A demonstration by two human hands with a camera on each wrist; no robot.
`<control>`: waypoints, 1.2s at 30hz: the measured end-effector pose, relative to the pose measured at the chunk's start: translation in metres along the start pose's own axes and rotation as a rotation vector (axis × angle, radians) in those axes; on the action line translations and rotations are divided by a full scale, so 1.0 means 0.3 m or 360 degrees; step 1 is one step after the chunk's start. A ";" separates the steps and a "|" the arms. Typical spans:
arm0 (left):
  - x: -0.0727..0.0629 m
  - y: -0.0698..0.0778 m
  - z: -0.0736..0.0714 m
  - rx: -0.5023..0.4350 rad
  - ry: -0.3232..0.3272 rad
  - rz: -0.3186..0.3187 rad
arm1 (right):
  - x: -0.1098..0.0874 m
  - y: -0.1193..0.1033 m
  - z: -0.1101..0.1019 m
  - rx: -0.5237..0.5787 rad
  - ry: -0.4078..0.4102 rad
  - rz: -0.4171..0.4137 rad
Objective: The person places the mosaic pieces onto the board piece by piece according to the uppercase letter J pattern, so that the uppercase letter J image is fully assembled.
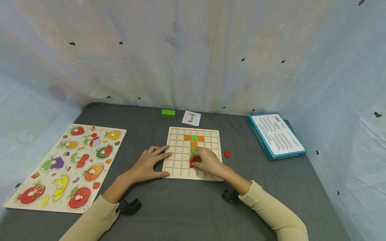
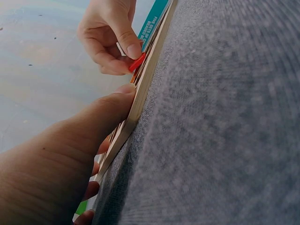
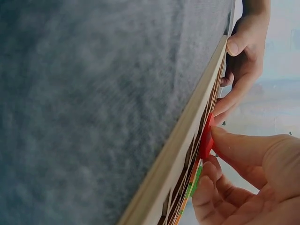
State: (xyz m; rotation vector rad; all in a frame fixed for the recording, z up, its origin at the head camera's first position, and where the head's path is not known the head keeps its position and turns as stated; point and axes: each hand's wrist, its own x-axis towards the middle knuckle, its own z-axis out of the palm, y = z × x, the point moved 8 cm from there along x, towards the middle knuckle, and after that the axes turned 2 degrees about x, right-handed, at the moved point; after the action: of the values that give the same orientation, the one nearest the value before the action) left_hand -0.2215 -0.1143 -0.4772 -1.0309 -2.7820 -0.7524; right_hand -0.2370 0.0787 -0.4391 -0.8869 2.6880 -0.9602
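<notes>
A pale wooden grid board (image 1: 178, 164) lies on the grey cloth. Orange tiles (image 1: 187, 137) and green tiles (image 1: 194, 137) form a T-like pattern in its cells. My right hand (image 1: 206, 161) pinches a small red piece (image 3: 206, 136) between thumb and fingertips, right at the board's surface below the lowest green tile. My left hand (image 1: 148, 164) rests at the board's left edge, fingers spread and thumb on the near corner. Another red piece (image 1: 227, 154), with a rounded side, lies on the cloth just right of the board.
Behind the board are a pattern card (image 1: 191, 118) and a green block (image 1: 168, 114). A fruit puzzle board (image 1: 99, 134) lies at the left. A teal and white box (image 1: 277, 134) lies at the right. Pale curtains (image 1: 193, 67) enclose the table at the back and sides.
</notes>
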 end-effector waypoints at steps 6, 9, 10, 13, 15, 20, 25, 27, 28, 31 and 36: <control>-0.001 -0.001 -0.004 0.0001 -0.0008 -0.0016 | 0.001 -0.006 0.004 -0.0047 -0.0001 -0.0030; -0.003 -0.002 -0.006 0.0000 -0.0012 -0.0023 | 0.002 -0.010 0.004 -0.0043 -0.0006 -0.0041; -0.003 -0.003 -0.006 0.0000 -0.0012 -0.0024 | 0.002 -0.011 0.004 -0.0041 -0.0009 -0.0044; -0.005 -0.004 -0.006 -0.0001 -0.0011 -0.0023 | 0.002 -0.015 0.002 -0.0036 -0.0007 -0.0053; -0.005 -0.005 -0.006 -0.0001 -0.0008 -0.0023 | -0.001 -0.019 -0.003 -0.0047 0.0010 -0.0068; -0.006 -0.001 -0.003 0.0004 -0.0010 -0.0013 | -0.046 -0.044 -0.027 -0.0338 0.0078 -0.0160; -0.003 0.004 -0.001 -0.0004 -0.0005 0.0000 | -0.146 -0.075 -0.037 -0.0729 -0.0060 -0.0220; -0.001 0.005 -0.001 -0.0003 0.0003 0.0007 | -0.188 -0.080 -0.028 -0.0763 -0.0187 -0.0205; 0.000 0.005 -0.001 0.0001 0.0005 0.0010 | -0.206 -0.082 -0.021 -0.0760 -0.0245 -0.0201; 0.001 0.004 0.000 0.0008 0.0008 0.0009 | -0.251 -0.085 0.005 -0.0728 -0.0377 -0.0187; 0.000 -0.001 0.002 0.0024 0.0001 -0.0010 | -0.285 -0.086 0.041 -0.0695 -0.0451 -0.0173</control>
State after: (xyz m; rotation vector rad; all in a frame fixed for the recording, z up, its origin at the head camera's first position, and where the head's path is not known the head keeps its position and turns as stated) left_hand -0.2218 -0.1142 -0.4777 -1.0201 -2.7872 -0.7312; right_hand -0.1512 0.1058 -0.4373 -1.1552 2.6556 -0.2291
